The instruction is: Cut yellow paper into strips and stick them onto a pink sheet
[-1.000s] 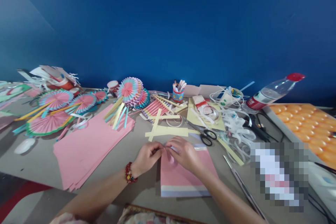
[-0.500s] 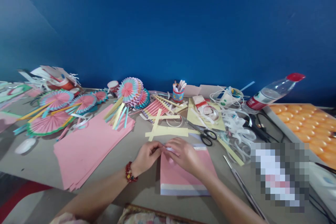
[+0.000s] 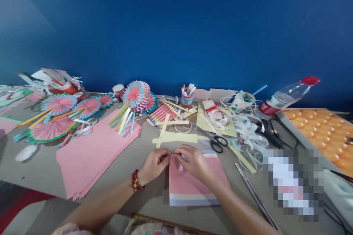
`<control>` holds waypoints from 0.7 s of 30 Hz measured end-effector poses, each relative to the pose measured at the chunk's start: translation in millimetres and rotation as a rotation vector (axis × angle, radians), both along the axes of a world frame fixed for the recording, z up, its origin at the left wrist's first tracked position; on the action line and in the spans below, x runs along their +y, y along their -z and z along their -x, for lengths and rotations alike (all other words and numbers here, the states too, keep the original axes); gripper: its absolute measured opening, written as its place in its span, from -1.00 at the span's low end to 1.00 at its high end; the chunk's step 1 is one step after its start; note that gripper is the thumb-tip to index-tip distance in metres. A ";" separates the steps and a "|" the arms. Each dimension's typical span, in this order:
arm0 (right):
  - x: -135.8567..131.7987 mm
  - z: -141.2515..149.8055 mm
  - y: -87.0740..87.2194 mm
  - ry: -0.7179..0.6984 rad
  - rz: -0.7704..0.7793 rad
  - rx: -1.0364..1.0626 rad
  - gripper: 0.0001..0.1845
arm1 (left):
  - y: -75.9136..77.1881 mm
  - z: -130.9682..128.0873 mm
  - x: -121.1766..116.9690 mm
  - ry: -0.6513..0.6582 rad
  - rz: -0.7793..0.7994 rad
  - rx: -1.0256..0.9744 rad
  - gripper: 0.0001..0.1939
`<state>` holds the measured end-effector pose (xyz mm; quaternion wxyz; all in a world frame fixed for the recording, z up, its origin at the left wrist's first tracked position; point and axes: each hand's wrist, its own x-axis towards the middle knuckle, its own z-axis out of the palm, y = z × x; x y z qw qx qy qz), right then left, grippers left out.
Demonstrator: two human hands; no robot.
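**Your left hand (image 3: 156,167) and right hand (image 3: 191,163) met at one corner of a banded, rectangular pink paper sheet (image 3: 198,181)**

You had both hands narrow, thumbs and fingers drawn together, tips nearly touching. They seemed closed on the sheet's far left corner; whatever exactly lay between the tips was hidden. The sheet was flat beneath your right hand on the grey tabletop (image 3: 157,205), its white and lavender end bands (image 3: 194,199) turned towards your body.

Your left hand worked from just outside the sheet's left edge while your right lay across it, probably so both could bear on the same small spot with fine control. Your right forearm crossed the near end, which may have helped steady the paper.

Left of your left hand sat a loose stack of plain pink paper sheets (image 3: 96,154), likely set aside yet within reach. Just beyond both hands lay pale yellow paper strips (image 3: 176,138). The black-handled metal scissors (image 3: 219,143), beyond your right hand, had their handles towards you, perhaps for an easy grab. A slim, silver-grey pointed tool (image 3: 255,196) lay right of your right forearm, off the paper, presumably to keep its tip away from it.
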<state>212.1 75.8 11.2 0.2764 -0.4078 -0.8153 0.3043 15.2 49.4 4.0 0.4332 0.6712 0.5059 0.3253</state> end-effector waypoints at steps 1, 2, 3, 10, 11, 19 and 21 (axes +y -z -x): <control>-0.2 0.0 -1.0 -0.002 -0.006 -0.003 -0.84 | 0.1 0.0 -0.1 0.001 -0.001 0.000 -0.77; -0.4 -0.1 -2.1 -0.007 -0.014 -0.008 -0.83 | 0.3 0.0 -0.2 0.002 0.000 0.001 -0.77; -0.8 -0.3 -3.1 -0.013 -0.025 -0.015 -0.83 | 0.5 0.0 -0.2 0.003 0.001 0.001 -0.76; -3.1 -2.2 -8.1 -0.030 -0.050 -0.046 -0.90 | 0.6 0.3 1.2 0.012 0.016 -0.017 -0.73; -3.0 -2.3 -8.9 -0.031 -0.045 -0.039 -0.92 | 0.7 0.3 1.3 0.011 0.015 -0.017 -0.74; -4.0 0.9 -9.1 0.033 -0.025 -0.063 -0.85 | 3.4 -0.1 1.1 0.007 -0.009 -0.007 -0.77; -5.3 2.8 -8.3 0.052 -0.025 -0.076 -0.86 | 3.1 -0.3 1.3 0.005 -0.013 -0.004 -0.79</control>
